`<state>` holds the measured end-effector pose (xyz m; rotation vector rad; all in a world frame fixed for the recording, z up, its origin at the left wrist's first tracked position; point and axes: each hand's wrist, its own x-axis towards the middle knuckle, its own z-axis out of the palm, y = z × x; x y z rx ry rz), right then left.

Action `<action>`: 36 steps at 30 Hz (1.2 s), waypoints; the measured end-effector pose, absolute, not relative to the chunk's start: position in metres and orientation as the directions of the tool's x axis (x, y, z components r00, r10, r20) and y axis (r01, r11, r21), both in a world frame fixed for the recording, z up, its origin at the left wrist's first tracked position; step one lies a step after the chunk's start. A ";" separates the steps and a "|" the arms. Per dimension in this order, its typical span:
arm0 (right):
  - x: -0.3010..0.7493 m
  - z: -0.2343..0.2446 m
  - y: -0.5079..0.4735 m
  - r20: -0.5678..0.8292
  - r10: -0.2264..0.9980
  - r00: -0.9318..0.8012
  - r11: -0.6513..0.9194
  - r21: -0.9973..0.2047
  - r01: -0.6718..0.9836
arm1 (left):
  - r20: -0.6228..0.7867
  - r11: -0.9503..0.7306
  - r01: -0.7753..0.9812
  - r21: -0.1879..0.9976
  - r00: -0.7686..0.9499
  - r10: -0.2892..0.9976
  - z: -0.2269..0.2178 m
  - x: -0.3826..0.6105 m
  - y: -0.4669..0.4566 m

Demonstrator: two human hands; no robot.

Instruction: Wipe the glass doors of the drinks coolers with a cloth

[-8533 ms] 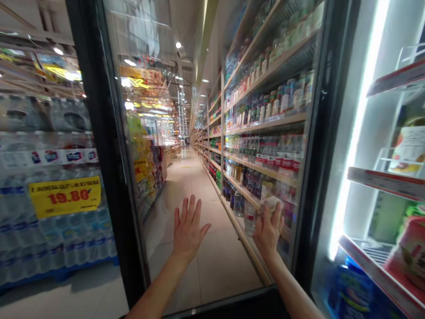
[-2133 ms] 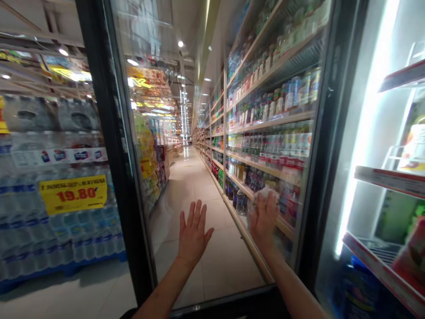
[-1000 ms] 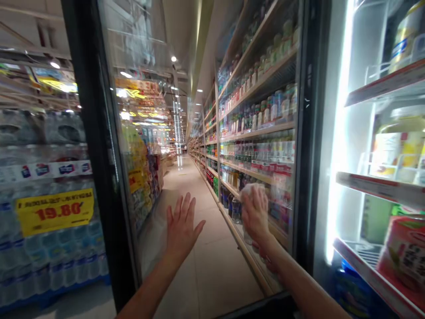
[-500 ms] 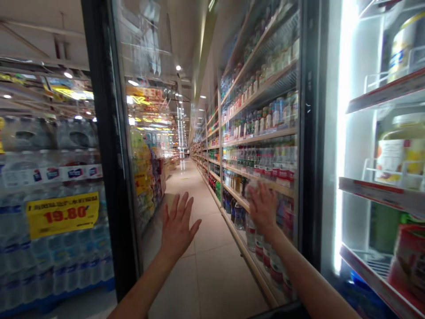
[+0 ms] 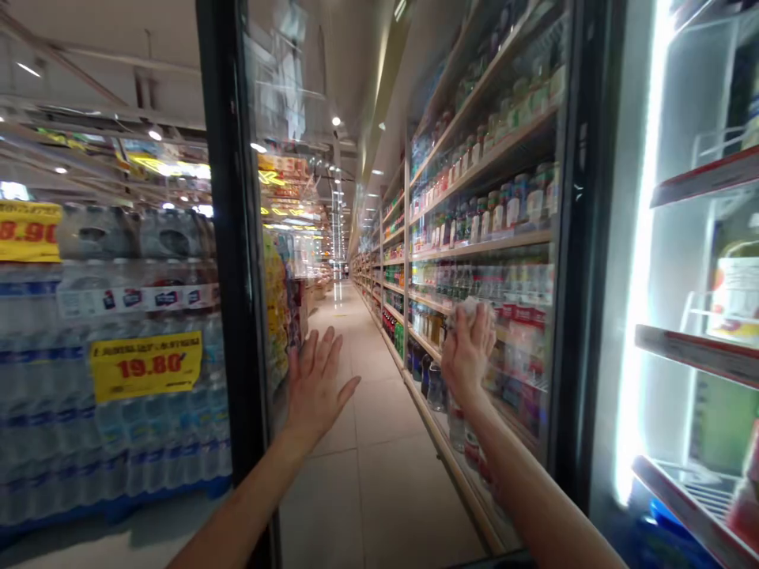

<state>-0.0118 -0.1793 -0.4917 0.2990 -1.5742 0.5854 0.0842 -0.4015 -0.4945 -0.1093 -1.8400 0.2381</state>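
A glass door (image 5: 379, 490) in a black frame stands in front of me. My left hand (image 5: 317, 383) lies flat against its pane, near the left frame bar (image 5: 228, 197), fingers spread and nothing held. Farther right, my right hand (image 5: 467, 356) is closed on a crumpled white cloth (image 5: 470, 307) that it presses to the glass. Most of the cloth is hidden behind the fingers, and the hand is slightly blurred.
Lit cooler shelves (image 5: 700, 352) with drinks stand at the right edge. Packs of bottled water (image 5: 160, 442) with a yellow price sign (image 5: 146, 366) are stacked at left. Through the pane show a tiled aisle and drink shelves (image 5: 486, 237).
The door and its surroundings have shifted right in view. Against the pane, both hands now sit closer to the left frame bar, and the right hand with the cloth is slightly higher.
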 end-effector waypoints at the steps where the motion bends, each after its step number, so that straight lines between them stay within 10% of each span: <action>1: -0.009 -0.493 -0.186 0.992 0.077 -0.098 0.830 -0.118 -0.545 | 0.940 0.975 -0.052 -0.217 -0.282 0.194 -0.494 0.085 -0.403; 5: 0.008 -0.504 -0.210 0.899 -0.438 -0.011 0.668 0.317 -0.673 | 0.942 0.976 -0.064 -0.206 -0.283 0.180 -0.495 0.088 -0.409; 11: 0.006 -0.492 -0.219 0.993 0.052 -0.107 0.797 -0.106 -0.595 | 0.942 0.978 -0.069 -0.196 -0.291 0.168 -0.493 0.095 -0.419; 16: 0.021 -0.499 -0.251 0.869 -0.490 0.077 0.595 0.397 -0.698 | 0.939 0.975 -0.074 -0.210 -0.294 0.179 -0.492 0.101 -0.430; 21: 0.030 -0.491 -0.275 0.971 -0.241 -0.013 0.715 0.168 -0.679 | 0.920 0.952 -0.123 -0.281 -0.315 0.232 -0.491 0.121 -0.451; 26: 0.043 -0.488 -0.307 0.691 -0.669 0.275 0.368 0.629 -0.685 | 0.931 0.942 -0.136 -0.306 -0.250 0.266 -0.481 0.150 -0.464; 32: 0.043 -0.438 -0.335 0.880 -0.453 0.139 0.575 0.408 -0.709 | 0.968 0.963 -0.192 -0.191 -0.198 0.153 -0.468 0.165 -0.483; 36: 0.043 -0.421 -0.341 0.680 -0.645 0.349 0.369 0.677 -0.637 | 0.970 0.955 -0.216 -0.203 -0.175 0.166 -0.458 0.164 -0.489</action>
